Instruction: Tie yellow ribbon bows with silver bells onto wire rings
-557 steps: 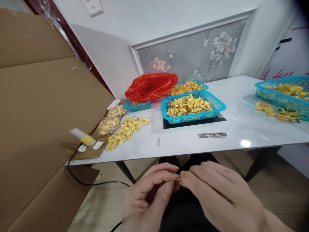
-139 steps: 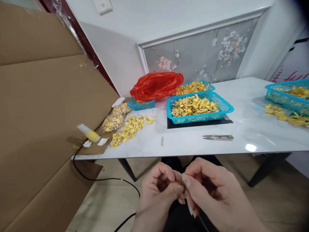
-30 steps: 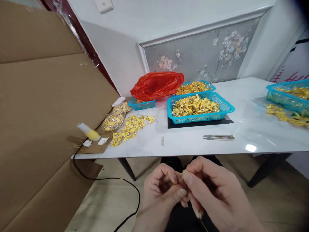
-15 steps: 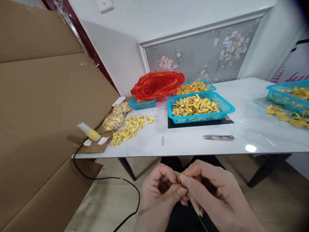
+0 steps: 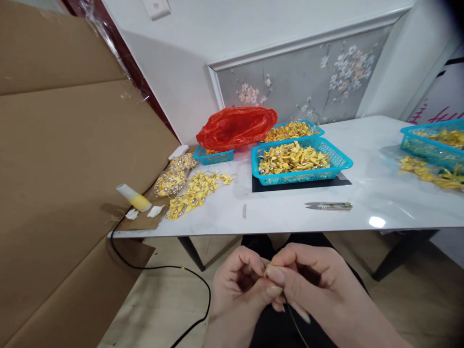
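Observation:
My left hand (image 5: 241, 295) and my right hand (image 5: 319, 290) meet below the front edge of the white table (image 5: 290, 217), fingertips pinched together on a small piece that the fingers mostly hide. A thin gold thread (image 5: 295, 325) trails down from the pinch over my dark lap. On the table, a blue basket (image 5: 300, 164) holds yellow bows. Loose yellow bows (image 5: 195, 191) lie at the left, and thread snips (image 5: 328, 206) rest near the front edge.
A red plastic bag (image 5: 237, 126) lies on a small blue basket (image 5: 212, 155). Another blue basket (image 5: 431, 142) stands far right. A glue gun (image 5: 133, 198) lies at the table's left end, its black cable (image 5: 159, 268) trailing to the floor. Large cardboard sheets (image 5: 65, 169) stand at the left.
Over the last second my right hand's fingers curled lower and closer over the left fingertips. The pinch stays in the same place; nothing on the table moved.

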Motion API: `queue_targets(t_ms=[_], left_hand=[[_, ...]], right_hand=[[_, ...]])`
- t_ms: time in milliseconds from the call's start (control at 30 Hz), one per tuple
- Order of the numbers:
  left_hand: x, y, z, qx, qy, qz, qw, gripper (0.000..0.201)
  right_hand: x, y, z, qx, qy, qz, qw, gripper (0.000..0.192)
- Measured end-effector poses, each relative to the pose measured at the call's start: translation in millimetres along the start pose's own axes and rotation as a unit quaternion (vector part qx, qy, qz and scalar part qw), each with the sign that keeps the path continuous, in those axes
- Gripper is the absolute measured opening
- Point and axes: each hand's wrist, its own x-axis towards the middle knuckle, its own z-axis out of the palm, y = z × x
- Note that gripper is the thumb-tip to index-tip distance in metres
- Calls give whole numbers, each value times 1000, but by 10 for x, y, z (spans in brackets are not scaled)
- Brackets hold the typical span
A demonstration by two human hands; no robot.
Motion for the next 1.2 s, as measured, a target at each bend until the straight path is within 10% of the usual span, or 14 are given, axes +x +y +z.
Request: queue_targets(t_ms=[200,400,1200], left_hand=[[-34,109,-21,125,39,81,988,22],[-59,217,-48,326,22,266,907,27],[-98,208,35,372,89,341,858,25]], right_hand=[[12,48,-9,-30,14,-35,999,29],[-23,4,53,-4,56,-23,998,24],[-7,-50,78,11,49,-25,998,24]])
